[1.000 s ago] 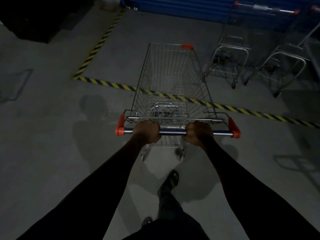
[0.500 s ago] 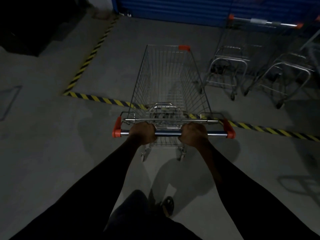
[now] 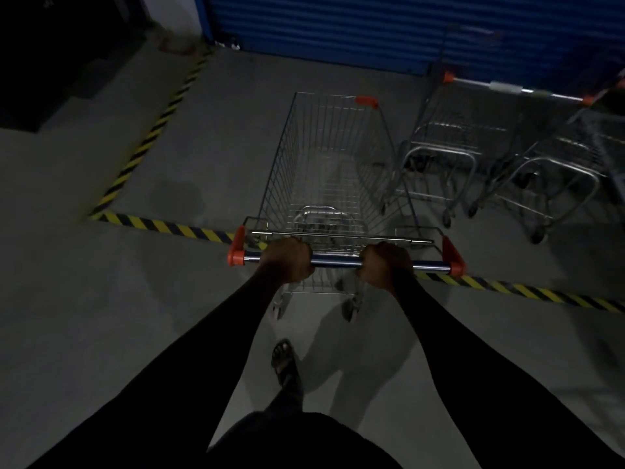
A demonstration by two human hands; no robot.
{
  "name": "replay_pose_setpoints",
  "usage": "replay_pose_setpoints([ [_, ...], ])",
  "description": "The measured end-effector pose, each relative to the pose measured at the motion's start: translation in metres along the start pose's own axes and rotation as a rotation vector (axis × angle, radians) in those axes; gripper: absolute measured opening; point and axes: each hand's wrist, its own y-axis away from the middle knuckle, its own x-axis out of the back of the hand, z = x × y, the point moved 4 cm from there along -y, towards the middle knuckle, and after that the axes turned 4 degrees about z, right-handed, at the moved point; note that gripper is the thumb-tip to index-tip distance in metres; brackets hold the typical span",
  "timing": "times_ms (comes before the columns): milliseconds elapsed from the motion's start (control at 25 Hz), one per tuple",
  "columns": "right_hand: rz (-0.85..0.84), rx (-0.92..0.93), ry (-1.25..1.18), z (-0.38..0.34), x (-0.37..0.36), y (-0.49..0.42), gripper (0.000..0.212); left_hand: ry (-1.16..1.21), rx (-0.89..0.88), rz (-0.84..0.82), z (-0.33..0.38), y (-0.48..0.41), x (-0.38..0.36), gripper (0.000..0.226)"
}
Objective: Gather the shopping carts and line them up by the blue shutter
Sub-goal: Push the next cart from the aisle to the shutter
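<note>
Wire shopping cart (image 3: 333,170), handle bar (image 3: 336,264) gripped by left hand (image 3: 287,262) and right hand (image 3: 385,267); parked carts (image 3: 500,154) dim, frame-cropped, against blue shutter (image 3: 372,25).

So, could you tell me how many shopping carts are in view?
3: the centre cart, held; a parked cart right of it by the blue shutter; a far-right cart, cropped; others may be offscreen.

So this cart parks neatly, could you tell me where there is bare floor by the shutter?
Free: the floor between the left tape and the cart, up to the shutter. Crowded: right of the cart, two parked carts stand close.
</note>
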Motion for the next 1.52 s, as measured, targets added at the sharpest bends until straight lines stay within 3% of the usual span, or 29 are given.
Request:
replay_pose_setpoints([
  [200, -0.048, -0.059, 0.008, 0.02, 0.008, -0.09, 0.044, -0.033, -0.043, -0.029, -0.028, -0.095, 0.01, 0.043],
  [400, -0.102, -0.072, -0.047, 0.031, 0.035, -0.172, 0.027, 0.043, -0.064, -0.105, -0.062, -0.186, 0.028, 0.037],
  [960, 0.133, -0.036, -0.035, 0.097, 0.063, -0.454, 0.032, -0.05, 0.01, -0.056, -0.143, -0.466, 0.057, 0.039],
  [1360, 0.135, 0.006, -0.113, 0.145, 0.067, -0.617, 0.02, -0.031, -0.035, -0.043, -0.186, -0.629, 0.076, 0.04],
  [1520, 0.143, -0.009, -0.091, 0.158, 0.077, -0.683, 0.031, -0.021, -0.102, 0.0, -0.205, -0.693, 0.091, 0.036],
])
